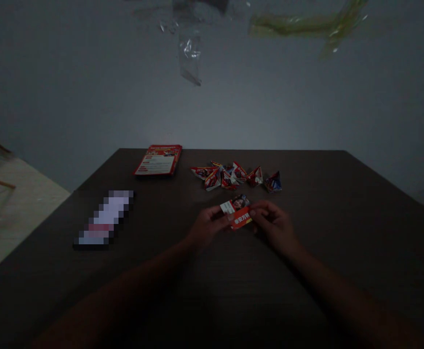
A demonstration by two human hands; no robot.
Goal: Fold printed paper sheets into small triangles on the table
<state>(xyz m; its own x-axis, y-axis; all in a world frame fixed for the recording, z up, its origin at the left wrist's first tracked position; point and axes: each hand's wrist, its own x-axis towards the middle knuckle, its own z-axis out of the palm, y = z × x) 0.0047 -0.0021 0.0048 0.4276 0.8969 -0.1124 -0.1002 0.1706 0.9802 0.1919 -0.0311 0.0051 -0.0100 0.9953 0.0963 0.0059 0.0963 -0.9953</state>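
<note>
A partly folded printed leaflet (241, 219), red with white lettering and a photo, is held just above the table between both hands. My left hand (208, 225) pinches its left edge, thumb on top. On the right edge, my right hand (274, 224) grips it between thumb and fingers. Behind the hands sits a cluster of folded paper pieces (212, 179), pointed and printed in red, white and blue. One darker blue folded piece (273, 182) lies at the right end of that row.
A stack of flat red-and-white leaflets (157, 162) lies at the table's back left. Nearer, on the left, is a phone-like device (105, 218) with a pixelated screen. The dark table (343, 203) meets a wall with peeling tape (295, 25).
</note>
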